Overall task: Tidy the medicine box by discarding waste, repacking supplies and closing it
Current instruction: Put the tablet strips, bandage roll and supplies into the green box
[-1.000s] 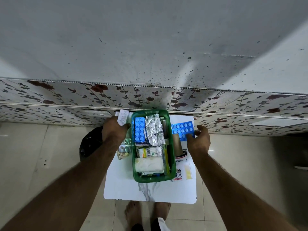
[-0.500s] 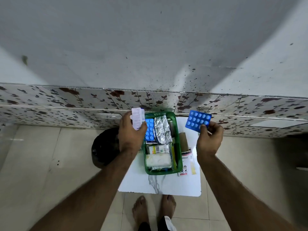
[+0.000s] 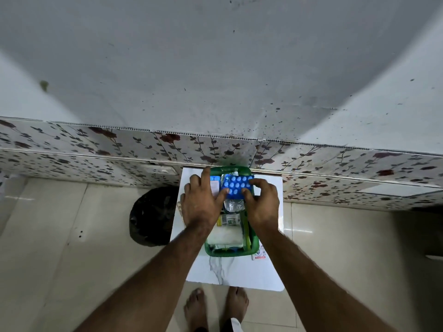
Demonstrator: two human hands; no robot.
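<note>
The green medicine box (image 3: 230,254) stands on a small white table (image 3: 242,271) against the wall. My right hand (image 3: 262,206) grips a blue blister strip (image 3: 236,186) and holds it flat over the far half of the box. My left hand (image 3: 202,204) lies over the box's left rim with its fingers spread, the thumb touching the strip's near left corner. A white paper slip (image 3: 215,187) lies in the box between that hand's index finger and thumb. Nearer in the box are a foil strip (image 3: 233,206), a labelled carton (image 3: 229,219) and a white pad (image 3: 225,237).
A black rubbish bag (image 3: 153,215) sits on the tiled floor left of the table. A printed leaflet (image 3: 260,254) sticks out from under the box's near right corner. The flower-patterned wall panel (image 3: 143,149) runs right behind the table. My bare feet (image 3: 196,305) stand at its front edge.
My right hand has carried the blue blister strip from the right of the box to over its far half. My left hand has brought the paper slip down into the box and spread its fingers.
</note>
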